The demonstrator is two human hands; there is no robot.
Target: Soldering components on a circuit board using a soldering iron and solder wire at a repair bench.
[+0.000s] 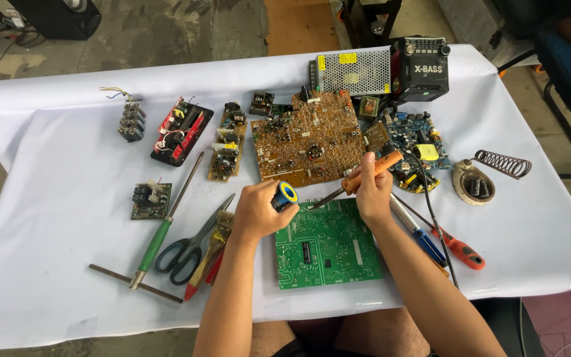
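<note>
Green board (328,248) beneath iron-holding right hand (373,193)

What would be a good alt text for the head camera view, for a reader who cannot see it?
Seen from above, a right hand holds an orange soldering iron with its tip at the top edge of a green circuit board, while the left hand grips a blue and yellow tool beside it. Other circuit boards, scissors and screwdrivers lie around on a white-covered table.

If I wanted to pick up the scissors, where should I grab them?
Probably by the dark green handle loops, coming from the near table edge. The scissors lie flat with loops toward the person and the blades pointing away toward the boards, beside the green screwdriver.
</note>
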